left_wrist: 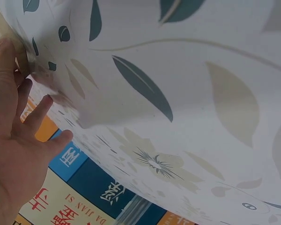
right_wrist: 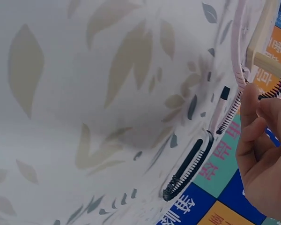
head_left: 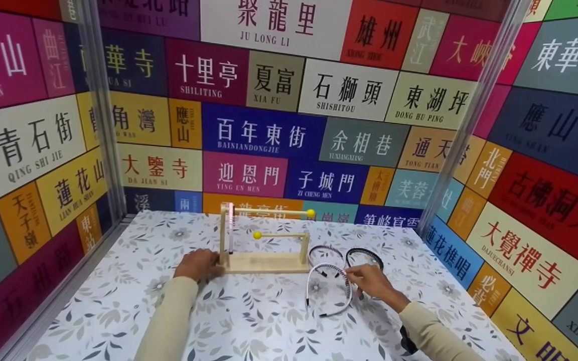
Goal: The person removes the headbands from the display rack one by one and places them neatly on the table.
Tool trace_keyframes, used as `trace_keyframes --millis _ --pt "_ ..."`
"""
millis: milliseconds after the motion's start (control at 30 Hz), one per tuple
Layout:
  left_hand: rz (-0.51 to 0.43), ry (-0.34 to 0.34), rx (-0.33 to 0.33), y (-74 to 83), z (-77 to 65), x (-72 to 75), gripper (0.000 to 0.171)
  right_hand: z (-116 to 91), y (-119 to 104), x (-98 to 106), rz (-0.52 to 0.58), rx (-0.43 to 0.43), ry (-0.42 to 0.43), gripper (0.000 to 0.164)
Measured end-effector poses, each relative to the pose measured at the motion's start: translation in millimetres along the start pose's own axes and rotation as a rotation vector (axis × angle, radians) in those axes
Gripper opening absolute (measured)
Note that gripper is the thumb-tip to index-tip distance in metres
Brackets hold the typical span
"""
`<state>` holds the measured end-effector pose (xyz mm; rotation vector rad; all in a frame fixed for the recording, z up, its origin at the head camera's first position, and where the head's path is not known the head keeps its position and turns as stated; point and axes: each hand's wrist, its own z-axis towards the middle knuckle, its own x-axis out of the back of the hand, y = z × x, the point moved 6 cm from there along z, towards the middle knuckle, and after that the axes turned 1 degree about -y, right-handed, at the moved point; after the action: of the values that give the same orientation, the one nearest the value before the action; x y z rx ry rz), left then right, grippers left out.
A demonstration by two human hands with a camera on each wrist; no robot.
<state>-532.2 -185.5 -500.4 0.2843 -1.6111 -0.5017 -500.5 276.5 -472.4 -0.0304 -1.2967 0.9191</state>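
- Right grip (head_left: 372,282) is closed in a pinch, with one side of the pale headband (head_left: 308,288) held between thumb and fingers.
- The pale headband is seen just right of the wooden stand (head_left: 269,263), over the table (head_left: 239,321), its dark tips pointed toward the person; whether it is lifted clear cannot be told.
- It is judged very light, springy and probably smooth plastic, so some twisting may be expected from a one-sided pinch; it is best taken at the middle of the arch, and not spread wide, since it could snap.
- By the left grip (head_left: 198,264), the left end of the stand's base is held; the wood is judged rigid and easily steadied there.
- Another headband (head_left: 231,228) is hung on the upper rod (head_left: 274,213), near the upright post.
- Behind the pale one, a mauve headband (head_left: 325,246) and a black headband (head_left: 367,250) are laid side by side.
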Motion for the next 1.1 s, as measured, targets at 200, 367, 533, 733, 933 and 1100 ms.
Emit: trace_keyframes --millis 200,367,533,733,933,1100 --pt "-0.006 -0.013 0.005 -2.1 1.6 -1.7 0.035 0.9 4.9 -10.3 -0.079 0.021 0.023 0.021" --pt "0.007 -0.022 0.007 -2.7 2.3 -2.1 0.035 1.2 10.2 -17.4 -0.126 -0.004 0.011 0.018" --pt "0.032 -0.002 -0.009 -3.3 4.4 -2.1 0.034 0.6 12.5 -19.0 -0.15 -0.007 0.031 0.014" --pt "0.031 0.008 -0.009 -4.5 2.9 -2.5 0.032 0.0 12.6 -16.7 -0.16 -0.042 0.035 0.015" --pt "0.045 0.01 -0.019 -3.0 1.7 -1.4 0.03 4.4 7.6 -10.0 -0.185 -0.075 0.039 0.019" --pt "0.037 0.009 -0.018 -1.6 2.0 -0.2 0.031 16.5 -5.0 -2.7 -0.186 -0.059 0.074 0.02"
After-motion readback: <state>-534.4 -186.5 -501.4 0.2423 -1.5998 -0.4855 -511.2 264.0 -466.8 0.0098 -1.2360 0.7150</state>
